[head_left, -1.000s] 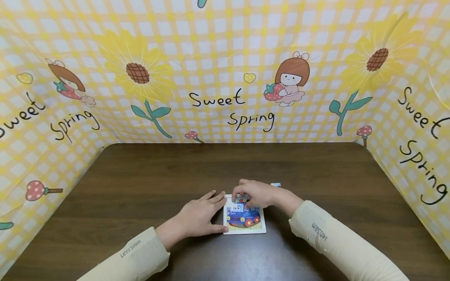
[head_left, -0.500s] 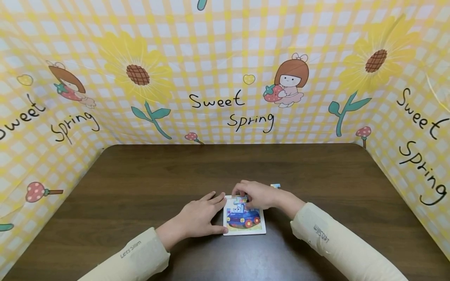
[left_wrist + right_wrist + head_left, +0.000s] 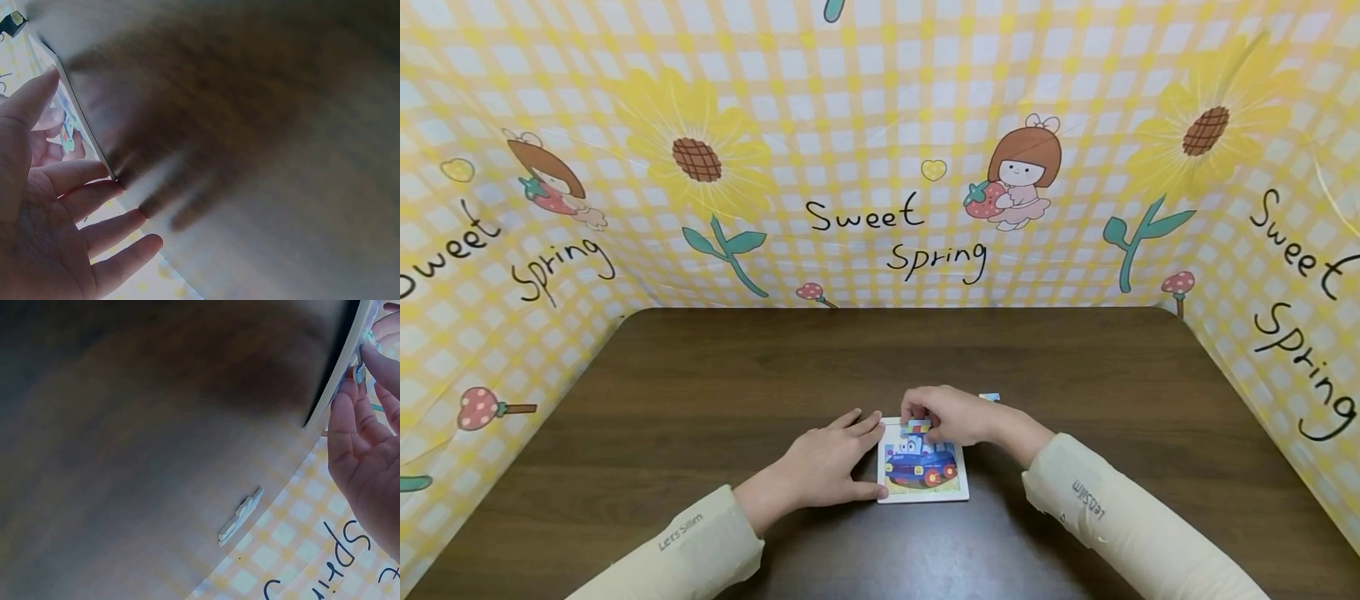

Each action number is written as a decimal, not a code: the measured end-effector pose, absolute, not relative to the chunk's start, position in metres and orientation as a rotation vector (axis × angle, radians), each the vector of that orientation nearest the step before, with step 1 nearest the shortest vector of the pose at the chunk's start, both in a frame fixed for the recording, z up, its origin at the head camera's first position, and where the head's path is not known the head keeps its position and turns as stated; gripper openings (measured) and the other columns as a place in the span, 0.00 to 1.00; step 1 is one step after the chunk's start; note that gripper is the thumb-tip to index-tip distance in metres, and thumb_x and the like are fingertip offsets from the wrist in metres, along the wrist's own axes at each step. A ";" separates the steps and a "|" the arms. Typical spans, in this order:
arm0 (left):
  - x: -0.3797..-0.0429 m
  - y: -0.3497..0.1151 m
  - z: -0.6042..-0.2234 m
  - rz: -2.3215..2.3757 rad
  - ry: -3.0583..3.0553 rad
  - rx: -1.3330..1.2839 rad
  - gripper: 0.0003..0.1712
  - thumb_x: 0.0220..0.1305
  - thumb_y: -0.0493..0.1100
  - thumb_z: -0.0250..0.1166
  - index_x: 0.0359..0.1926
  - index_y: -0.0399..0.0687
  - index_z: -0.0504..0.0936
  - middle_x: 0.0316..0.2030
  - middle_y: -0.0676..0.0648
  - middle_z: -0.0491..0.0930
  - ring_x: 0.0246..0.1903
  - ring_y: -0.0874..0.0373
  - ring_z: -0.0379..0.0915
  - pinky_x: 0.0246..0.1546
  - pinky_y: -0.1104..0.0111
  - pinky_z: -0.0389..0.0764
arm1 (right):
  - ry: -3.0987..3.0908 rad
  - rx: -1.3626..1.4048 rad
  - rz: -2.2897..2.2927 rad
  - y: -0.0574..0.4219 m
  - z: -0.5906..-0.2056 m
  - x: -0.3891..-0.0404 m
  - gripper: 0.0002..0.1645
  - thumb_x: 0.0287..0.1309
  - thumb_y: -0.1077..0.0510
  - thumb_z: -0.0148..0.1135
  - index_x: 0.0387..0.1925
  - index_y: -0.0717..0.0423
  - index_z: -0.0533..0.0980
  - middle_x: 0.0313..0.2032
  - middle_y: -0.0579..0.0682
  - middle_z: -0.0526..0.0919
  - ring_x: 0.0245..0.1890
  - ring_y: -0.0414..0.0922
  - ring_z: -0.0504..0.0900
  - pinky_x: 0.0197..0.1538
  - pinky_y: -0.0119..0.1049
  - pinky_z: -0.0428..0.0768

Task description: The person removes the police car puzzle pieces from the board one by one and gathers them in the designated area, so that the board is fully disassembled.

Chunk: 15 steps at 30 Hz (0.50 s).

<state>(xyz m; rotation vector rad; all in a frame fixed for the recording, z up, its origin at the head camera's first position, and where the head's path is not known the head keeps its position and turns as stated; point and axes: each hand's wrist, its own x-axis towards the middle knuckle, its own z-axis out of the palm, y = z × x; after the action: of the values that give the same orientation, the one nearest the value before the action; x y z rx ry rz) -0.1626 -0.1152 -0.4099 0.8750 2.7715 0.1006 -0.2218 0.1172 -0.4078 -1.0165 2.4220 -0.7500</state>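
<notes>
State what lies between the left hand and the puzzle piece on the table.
The head view shows the puzzle board and the right hand pinching another piece.

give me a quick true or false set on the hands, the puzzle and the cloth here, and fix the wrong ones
1. The right hand pinches a puzzle piece. True.
2. The left hand touches the right edge of the puzzle board. False: it touches the left edge.
3. A loose piece lies on the table beyond the right wrist. True.
4. The board's picture shows a green train. False: it shows a blue vehicle with red wheels.
5. The checked cloth bears the words "Sweet Spring". True.
</notes>
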 end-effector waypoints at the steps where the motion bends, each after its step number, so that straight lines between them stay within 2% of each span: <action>1: -0.162 -0.115 -0.410 0.100 2.771 0.876 0.52 0.57 0.74 0.63 0.73 0.48 0.67 0.74 0.47 0.62 0.74 0.42 0.57 0.54 0.45 0.79 | 2.418 -1.017 -0.757 0.117 -0.408 -0.222 0.15 0.59 0.70 0.66 0.44 0.52 0.76 0.38 0.47 0.77 0.33 0.40 0.72 0.41 0.31 0.74; 15: -0.162 -0.115 -0.410 0.088 2.784 0.887 0.52 0.57 0.74 0.63 0.73 0.48 0.66 0.74 0.47 0.62 0.73 0.42 0.58 0.54 0.46 0.79 | 2.442 -1.104 -0.679 0.114 -0.405 -0.218 0.16 0.58 0.67 0.68 0.43 0.50 0.73 0.40 0.44 0.78 0.39 0.41 0.74 0.48 0.37 0.75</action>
<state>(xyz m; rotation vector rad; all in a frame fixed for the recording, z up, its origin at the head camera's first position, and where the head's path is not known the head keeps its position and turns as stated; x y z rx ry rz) -0.1625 -0.1147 -0.4103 0.8867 2.7839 0.0880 -0.2185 0.1143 -0.4051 -1.1045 2.4418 -0.6788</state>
